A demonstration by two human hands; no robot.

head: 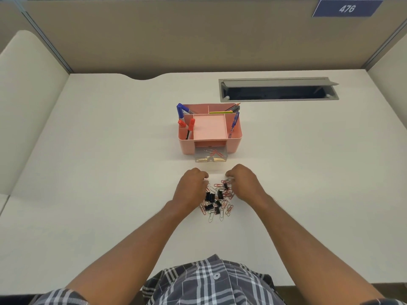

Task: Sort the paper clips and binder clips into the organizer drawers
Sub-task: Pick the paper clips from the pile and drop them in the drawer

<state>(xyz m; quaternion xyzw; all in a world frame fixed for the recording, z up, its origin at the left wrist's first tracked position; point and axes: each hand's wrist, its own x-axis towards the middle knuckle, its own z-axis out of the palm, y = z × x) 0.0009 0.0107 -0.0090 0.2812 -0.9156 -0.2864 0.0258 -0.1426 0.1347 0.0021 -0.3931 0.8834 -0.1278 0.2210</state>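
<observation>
A mixed pile of red and silver paper clips [224,206] and black binder clips [210,197] lies on the white desk in front of me. My left hand [191,189] covers the pile's left edge with its fingers curled down into the clips. On the pile's right edge, my right hand [244,182] also has its fingers curled, with the fingertips at the top clips. What either hand holds is hidden. Beyond the pile stands a pink organizer [210,128]; its clear lower drawer [210,155] is pulled out and holds a few paper clips.
Pens, markers and pencils stand in the organizer's compartments [185,119]. A grey cable slot [278,90] with its lid raised is set into the desk at the back right. Beige partition walls enclose the desk on three sides.
</observation>
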